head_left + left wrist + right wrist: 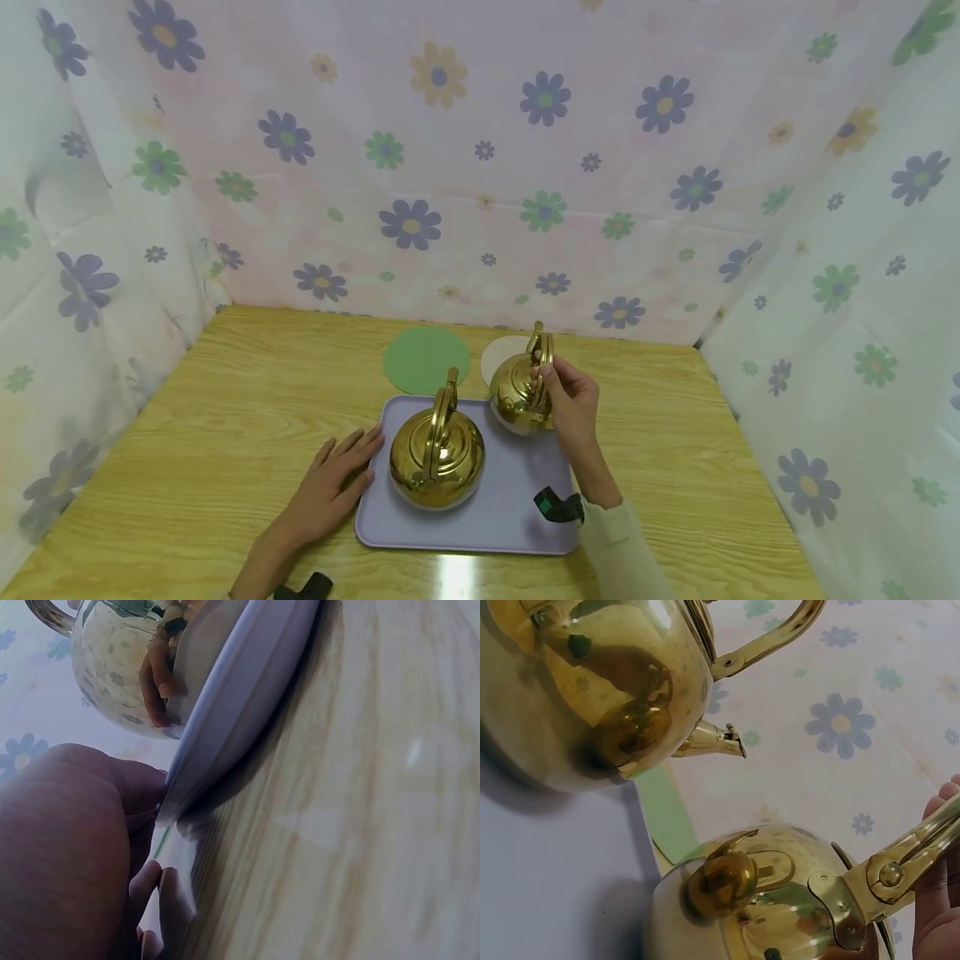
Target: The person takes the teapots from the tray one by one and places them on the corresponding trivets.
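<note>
Head view: the right hand (567, 398) grips the arched handle of the far kettle (520, 398), which sits tilted at the tray's (517, 508) far right corner, its body directly below and left of the fingers, with the beige mat (497, 354) just beyond it and the green mat (425, 358) to that mat's left. The left hand (336, 483) lies flat with straight fingers, holding nothing, touching the tray's left edge beside the near kettle (437, 454). Right wrist view: both kettles point their spouts toward the flowered curtain (840, 724); the handle's (911, 855) arch runs in line with the spout.
</note>
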### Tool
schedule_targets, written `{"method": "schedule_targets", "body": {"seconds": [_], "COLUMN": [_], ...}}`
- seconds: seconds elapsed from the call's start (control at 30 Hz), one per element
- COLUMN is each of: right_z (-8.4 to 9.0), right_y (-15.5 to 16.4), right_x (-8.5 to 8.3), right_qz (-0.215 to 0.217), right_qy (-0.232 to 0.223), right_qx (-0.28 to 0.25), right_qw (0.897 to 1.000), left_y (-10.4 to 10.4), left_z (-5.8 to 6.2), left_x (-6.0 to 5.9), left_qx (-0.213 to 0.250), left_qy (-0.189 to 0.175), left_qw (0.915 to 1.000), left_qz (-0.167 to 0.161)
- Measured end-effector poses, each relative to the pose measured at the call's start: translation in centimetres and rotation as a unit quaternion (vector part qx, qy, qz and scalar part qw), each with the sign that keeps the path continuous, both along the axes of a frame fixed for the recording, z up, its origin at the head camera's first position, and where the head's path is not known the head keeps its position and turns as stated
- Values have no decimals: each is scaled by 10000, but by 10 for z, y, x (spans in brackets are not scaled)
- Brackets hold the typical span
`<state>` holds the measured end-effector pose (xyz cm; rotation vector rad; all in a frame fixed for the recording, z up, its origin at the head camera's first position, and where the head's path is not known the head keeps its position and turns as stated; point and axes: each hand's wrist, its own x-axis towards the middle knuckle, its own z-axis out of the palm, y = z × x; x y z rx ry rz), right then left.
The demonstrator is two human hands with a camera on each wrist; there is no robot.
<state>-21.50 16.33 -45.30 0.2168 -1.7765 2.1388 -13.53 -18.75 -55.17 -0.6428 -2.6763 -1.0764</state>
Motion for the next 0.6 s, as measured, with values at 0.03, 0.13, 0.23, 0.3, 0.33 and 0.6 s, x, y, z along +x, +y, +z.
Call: {"method": "schedule_targets", "body": {"seconds": [0.03, 0.13, 0.23, 0.3, 0.33, 0.6], "right_z": [0, 1, 1, 2, 2, 3], "right_y": [0, -1, -1, -2, -2, -4], "right_x": [-1, -2, -3, -3, -4, -7], "right_qz": [-12, 11, 50, 31, 19, -45], "right_qy": [-13, -38, -56, -90, -103, -246], "right_qx": [-10, -55, -120, -103, -93, -26], "right_qw": [10000, 10000, 9999, 9999, 9999, 9997], "left_y": [0, 0, 0, 0, 0, 1], "left_z": [0, 0, 0, -1, -1, 2], "left_x": [0, 0, 0, 0, 0, 1], "left_qx": [7, 10, 0, -23, -27, -10], "left_qy": [-18, -45, -26, -7, -6, -74], "left_qw": [10000, 10000, 10000, 10000, 10000, 10000], "left_qz": [-8, -16, -3, 8, 10, 20]}}
